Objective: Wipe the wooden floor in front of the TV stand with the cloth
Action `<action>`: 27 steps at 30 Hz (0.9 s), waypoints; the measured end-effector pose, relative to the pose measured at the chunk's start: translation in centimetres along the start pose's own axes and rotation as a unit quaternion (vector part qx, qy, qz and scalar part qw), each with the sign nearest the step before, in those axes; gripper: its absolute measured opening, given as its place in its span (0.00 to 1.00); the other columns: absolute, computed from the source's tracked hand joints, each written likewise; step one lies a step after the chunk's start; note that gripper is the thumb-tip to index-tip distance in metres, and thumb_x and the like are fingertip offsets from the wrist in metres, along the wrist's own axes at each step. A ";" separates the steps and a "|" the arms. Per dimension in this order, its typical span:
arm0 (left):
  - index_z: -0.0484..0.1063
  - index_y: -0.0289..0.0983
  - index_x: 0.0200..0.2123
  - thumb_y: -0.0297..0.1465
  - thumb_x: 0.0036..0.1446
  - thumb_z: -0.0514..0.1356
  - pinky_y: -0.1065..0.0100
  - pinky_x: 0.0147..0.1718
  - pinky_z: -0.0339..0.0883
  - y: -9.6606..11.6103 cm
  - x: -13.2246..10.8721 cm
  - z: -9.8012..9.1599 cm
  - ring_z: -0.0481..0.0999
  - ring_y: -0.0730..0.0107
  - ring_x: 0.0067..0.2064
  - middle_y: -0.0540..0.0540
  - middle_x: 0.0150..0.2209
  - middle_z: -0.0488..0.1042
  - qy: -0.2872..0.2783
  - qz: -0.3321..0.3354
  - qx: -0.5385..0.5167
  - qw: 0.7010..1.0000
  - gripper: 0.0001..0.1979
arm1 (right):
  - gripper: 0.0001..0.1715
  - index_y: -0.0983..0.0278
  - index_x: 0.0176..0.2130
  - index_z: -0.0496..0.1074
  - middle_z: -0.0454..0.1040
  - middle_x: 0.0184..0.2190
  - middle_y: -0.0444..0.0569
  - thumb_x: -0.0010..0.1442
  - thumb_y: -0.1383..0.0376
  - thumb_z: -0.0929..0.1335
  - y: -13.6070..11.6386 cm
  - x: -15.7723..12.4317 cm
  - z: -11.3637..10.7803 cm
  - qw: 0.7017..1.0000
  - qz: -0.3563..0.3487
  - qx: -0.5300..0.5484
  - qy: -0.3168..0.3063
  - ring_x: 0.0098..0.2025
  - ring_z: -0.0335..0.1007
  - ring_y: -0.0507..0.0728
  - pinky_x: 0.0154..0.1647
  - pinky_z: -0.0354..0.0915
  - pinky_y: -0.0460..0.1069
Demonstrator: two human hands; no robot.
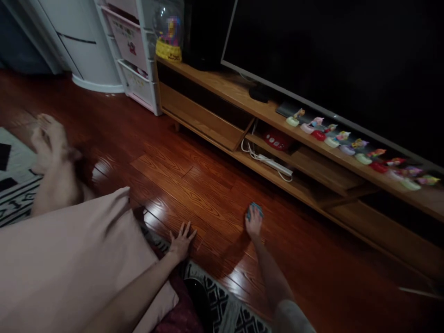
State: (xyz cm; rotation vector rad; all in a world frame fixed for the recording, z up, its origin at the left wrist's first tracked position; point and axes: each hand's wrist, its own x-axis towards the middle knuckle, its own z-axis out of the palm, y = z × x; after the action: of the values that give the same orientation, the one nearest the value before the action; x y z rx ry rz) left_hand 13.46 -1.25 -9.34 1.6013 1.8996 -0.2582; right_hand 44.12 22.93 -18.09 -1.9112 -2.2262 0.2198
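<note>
Blue cloth [258,209] | partly covered by right hand [254,224], grip can't be told | likely soft, light, best held mid-cloth | left hand [180,243] spread wide

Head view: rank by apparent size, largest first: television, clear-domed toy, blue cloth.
1. Television, though the frame cuts it off
2. Clear-domed toy with yellow base
3. Blue cloth, judged by what shows around the right hand

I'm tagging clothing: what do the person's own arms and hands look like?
The left hand and right hand wear no gloves. The left forearm is bare where visible; a pale grey fabric sleeve shows on the right arm.
</note>
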 end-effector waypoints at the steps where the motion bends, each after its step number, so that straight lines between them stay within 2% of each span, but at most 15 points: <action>1: 0.50 0.49 0.72 0.23 0.56 0.58 0.21 0.60 0.40 0.2 0.2 0.0 0.33 0.39 0.74 0.39 0.75 0.34 0.002 -0.004 -0.003 1.000 0.43 | 0.36 0.57 0.71 0.56 0.52 0.73 0.52 0.67 0.58 0.55 2.6 -0.7 -0.7 0.996 0.086 0.011 0.036 0.74 0.42 0.62 0.70 0.48 0.65; 3: 0.51 0.50 0.72 0.21 0.56 0.56 0.21 0.60 0.41 0.3 0.5 0.2 0.34 0.41 0.75 0.40 0.75 0.34 0.000 -0.008 -0.004 1.000 0.43 | 0.39 0.62 0.72 0.54 0.51 0.73 0.60 0.66 0.56 0.54 6.6 -2.3 -1.9 0.983 0.172 0.008 0.071 0.74 0.43 0.68 0.67 0.49 0.72; 5: 0.51 0.52 0.72 0.19 0.57 0.53 0.21 0.60 0.42 0.3 0.7 0.5 0.35 0.42 0.75 0.42 0.75 0.34 0.001 -0.009 -0.011 1.000 0.42 | 0.40 0.65 0.73 0.50 0.47 0.73 0.68 0.66 0.56 0.52 8.8 -3.6 -2.9 0.967 0.234 0.007 0.102 0.73 0.43 0.74 0.63 0.46 0.80; 7: 0.52 0.54 0.71 0.20 0.58 0.52 0.20 0.59 0.42 0.1 0.8 0.8 0.35 0.41 0.75 0.43 0.75 0.35 0.004 -0.006 -0.025 1.000 0.41 | 0.41 0.66 0.73 0.48 0.44 0.72 0.74 0.66 0.57 0.50 9.1 -3.9 -3.4 0.953 0.274 0.009 0.129 0.72 0.43 0.80 0.57 0.43 0.86; 9: 0.51 0.55 0.71 0.21 0.58 0.52 0.20 0.59 0.42 0.0 0.9 1.1 0.35 0.40 0.75 0.44 0.75 0.35 0.003 -0.002 -0.034 0.999 0.41 | 0.42 0.68 0.73 0.47 0.41 0.72 0.78 0.66 0.57 0.48 7.4 -2.9 -3.4 0.945 0.293 0.015 0.144 0.71 0.43 0.84 0.52 0.40 0.90; 11: 0.51 0.53 0.72 0.21 0.56 0.53 0.20 0.59 0.40 -0.1 1.0 1.3 0.33 0.40 0.75 0.44 0.76 0.34 0.002 0.000 -0.038 0.999 0.42 | 0.42 0.69 0.74 0.45 0.40 0.71 0.80 0.66 0.57 0.46 4.3 -0.7 -2.8 0.947 0.289 0.023 0.141 0.71 0.41 0.85 0.51 0.37 0.91; 13: 0.51 0.53 0.72 0.21 0.55 0.52 0.20 0.60 0.39 -0.1 1.0 1.5 0.33 0.39 0.74 0.44 0.76 0.34 0.010 0.002 -0.045 0.999 0.42 | 0.42 0.69 0.74 0.42 0.41 0.72 0.79 0.67 0.57 0.47 0.1 2.1 -1.7 0.959 0.252 0.030 0.122 0.72 0.39 0.83 0.54 0.35 0.90; 16: 0.51 0.53 0.72 0.21 0.54 0.53 0.19 0.59 0.38 0.0 1.0 1.6 0.33 0.38 0.74 0.45 0.76 0.35 0.016 0.001 -0.050 0.999 0.43 | 0.43 0.71 0.74 0.43 0.41 0.73 0.74 0.67 0.55 0.51 -7.5 5.7 0.8 0.984 0.157 0.038 0.069 0.74 0.37 0.78 0.63 0.37 0.83; 18: 0.51 0.53 0.72 0.22 0.53 0.54 0.19 0.59 0.38 0.1 0.9 1.4 0.33 0.39 0.75 0.45 0.76 0.35 0.013 0.001 -0.054 0.998 0.44 | 0.42 0.71 0.73 0.46 0.42 0.74 0.70 0.67 0.54 0.53 -13.0 6.5 2.7 0.996 0.072 0.045 0.032 0.74 0.35 0.75 0.66 0.37 0.79; 21: 0.51 0.51 0.72 0.23 0.51 0.55 0.20 0.60 0.38 0.0 0.8 0.7 0.33 0.40 0.75 0.45 0.76 0.34 -0.001 0.006 -0.064 0.998 0.45 | 0.40 0.65 0.72 0.52 0.45 0.75 0.59 0.67 0.54 0.58 -20.8 4.7 5.1 0.996 -0.063 0.048 -0.030 0.75 0.35 0.67 0.71 0.37 0.70; 23: 0.51 0.49 0.72 0.24 0.50 0.57 0.20 0.60 0.38 -0.1 0.7 0.0 0.33 0.39 0.75 0.43 0.76 0.32 -0.023 0.007 -0.067 0.997 0.46 | 0.41 0.66 0.73 0.48 0.41 0.75 0.59 0.68 0.54 0.60 -24.8 2.0 6.1 0.978 -0.188 0.023 -0.081 0.76 0.31 0.67 0.72 0.35 0.69; 25: 0.53 0.46 0.72 0.28 0.51 0.59 0.21 0.61 0.39 -0.4 0.7 -0.8 0.34 0.38 0.75 0.41 0.76 0.33 -0.037 0.010 -0.072 0.997 0.44 | 0.43 0.65 0.74 0.45 0.38 0.76 0.58 0.68 0.53 0.61 -27.1 -0.9 6.5 0.951 -0.285 0.021 -0.115 0.76 0.29 0.66 0.72 0.33 0.68; 27: 0.60 0.45 0.69 0.32 0.53 0.60 0.28 0.64 0.44 -0.7 0.5 -1.6 0.41 0.40 0.74 0.40 0.75 0.43 -0.017 0.018 -0.080 0.996 0.39 | 0.44 0.62 0.74 0.45 0.38 0.76 0.56 0.68 0.50 0.62 -27.4 -3.1 6.3 0.917 -0.367 0.041 -0.149 0.76 0.29 0.65 0.73 0.34 0.67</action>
State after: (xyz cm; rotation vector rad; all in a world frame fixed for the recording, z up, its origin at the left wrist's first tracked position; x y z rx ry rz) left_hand 12.28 -0.19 -8.53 1.5126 1.8169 -0.1132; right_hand 16.75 15.78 -17.77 -0.9277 -2.8914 0.4873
